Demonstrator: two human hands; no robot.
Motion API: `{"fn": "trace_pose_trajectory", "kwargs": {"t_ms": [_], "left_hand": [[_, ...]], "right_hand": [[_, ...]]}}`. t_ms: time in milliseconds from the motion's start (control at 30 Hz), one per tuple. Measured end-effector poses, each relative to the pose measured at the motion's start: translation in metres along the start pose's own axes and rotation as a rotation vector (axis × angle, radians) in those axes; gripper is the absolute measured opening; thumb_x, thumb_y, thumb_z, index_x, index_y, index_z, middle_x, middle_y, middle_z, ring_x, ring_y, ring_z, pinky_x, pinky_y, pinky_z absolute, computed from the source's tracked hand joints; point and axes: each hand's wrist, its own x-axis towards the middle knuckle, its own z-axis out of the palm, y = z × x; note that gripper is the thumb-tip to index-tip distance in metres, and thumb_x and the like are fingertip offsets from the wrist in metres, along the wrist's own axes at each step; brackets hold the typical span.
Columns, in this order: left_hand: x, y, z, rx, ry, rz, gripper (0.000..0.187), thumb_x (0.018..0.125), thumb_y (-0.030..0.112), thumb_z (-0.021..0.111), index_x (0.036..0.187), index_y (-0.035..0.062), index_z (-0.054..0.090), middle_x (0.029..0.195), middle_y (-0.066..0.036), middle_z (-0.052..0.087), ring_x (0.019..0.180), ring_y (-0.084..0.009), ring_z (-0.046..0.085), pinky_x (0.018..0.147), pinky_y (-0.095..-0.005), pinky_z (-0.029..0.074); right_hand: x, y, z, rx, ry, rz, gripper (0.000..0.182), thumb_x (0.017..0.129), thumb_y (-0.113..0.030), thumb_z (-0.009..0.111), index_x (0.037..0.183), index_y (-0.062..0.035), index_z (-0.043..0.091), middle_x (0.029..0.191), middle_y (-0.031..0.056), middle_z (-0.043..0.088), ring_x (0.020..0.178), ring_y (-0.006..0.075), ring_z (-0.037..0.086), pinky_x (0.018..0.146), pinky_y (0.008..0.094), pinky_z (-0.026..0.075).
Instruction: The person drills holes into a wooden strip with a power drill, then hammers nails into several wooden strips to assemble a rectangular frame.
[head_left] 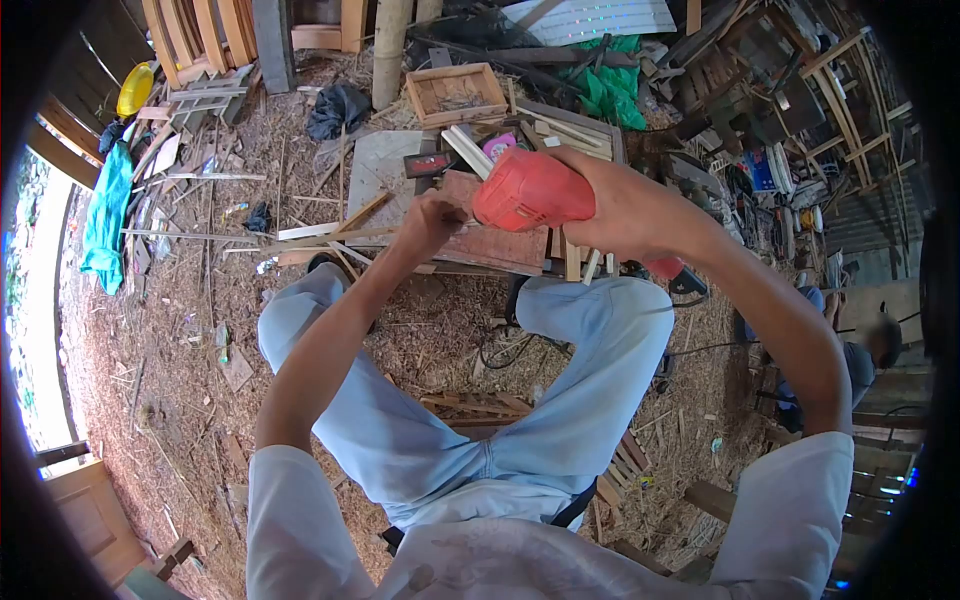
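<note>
My right hand (615, 205) grips a red power drill (530, 190) over the low work surface, its body pointing left and away from me. The drill's front end is hidden from this angle. Close to the tool's left side, my left hand (435, 220) has its fingers curled together at the edge of a reddish-brown wooden board (500, 248). What those fingers pinch, if anything, cannot be made out. Pale wooden strips (468, 150) lie just beyond the drill, beside a dark red-and-black box (428, 164) and a pink round item (497, 146).
A shallow wooden tray (457, 94) holds small pieces behind the work surface. Wood shavings and offcuts cover the floor (180, 350). A black cable (510, 355) lies between my feet. Another person (860, 370) sits at the right. Stacked timber (820, 90) stands at the back right.
</note>
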Motion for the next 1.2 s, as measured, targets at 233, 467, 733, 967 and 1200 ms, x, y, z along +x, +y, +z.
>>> {"fn": "trace_pose_trajectory", "kwargs": {"t_ms": [233,467,733,967,1200], "left_hand": [[0.000,0.008,-0.004,0.083,0.016,0.032,0.019,0.073,-0.006,0.068,0.090,0.0024,0.068,0.083,-0.011,0.067,0.079,-0.0205,0.067,0.068,-0.0316,0.052],[0.000,0.010,-0.006,0.109,-0.039,0.012,0.018,0.073,-0.006,0.069,0.090,0.0010,0.067,0.085,-0.009,0.067,0.078,-0.0171,0.066,0.069,-0.0305,0.052],[-0.003,-0.003,0.000,-0.141,-0.043,-0.113,0.026,0.073,-0.013,0.067,0.096,-0.0003,0.066,0.090,-0.005,0.067,0.081,-0.0128,0.063,0.070,-0.0291,0.052],[-0.004,0.008,-0.004,0.159,0.018,0.049,0.020,0.075,-0.001,0.068,0.095,0.0003,0.065,0.087,-0.012,0.065,0.076,-0.0282,0.064,0.068,-0.0350,0.051],[-0.005,0.029,-0.007,0.325,0.086,0.147,0.010,0.074,0.002,0.066,0.084,0.0028,0.065,0.085,-0.013,0.062,0.086,-0.0329,0.057,0.076,-0.0407,0.046]], "right_hand": [[0.005,0.012,0.002,0.012,-0.014,-0.029,0.069,0.070,-0.022,0.068,0.132,-0.0042,0.042,0.101,0.0246,0.063,0.090,0.0371,0.064,0.079,0.0418,0.051],[0.005,0.019,0.004,0.036,0.003,-0.060,0.070,0.069,-0.021,0.069,0.132,-0.0045,0.042,0.101,0.0244,0.064,0.087,0.0360,0.065,0.076,0.0410,0.053],[0.004,0.007,0.001,-0.013,-0.040,0.015,0.066,0.071,-0.013,0.061,0.133,-0.0032,0.040,0.100,0.0201,0.062,0.086,0.0295,0.063,0.077,0.0362,0.049],[0.007,0.006,0.000,-0.012,-0.039,0.035,0.066,0.071,-0.013,0.062,0.133,-0.0040,0.041,0.096,0.0179,0.062,0.080,0.0266,0.063,0.070,0.0361,0.051],[0.008,0.001,-0.006,0.088,-0.102,0.093,0.064,0.072,-0.013,0.062,0.131,-0.0046,0.042,0.083,0.0110,0.060,0.061,0.0175,0.059,0.051,0.0323,0.050]]}}
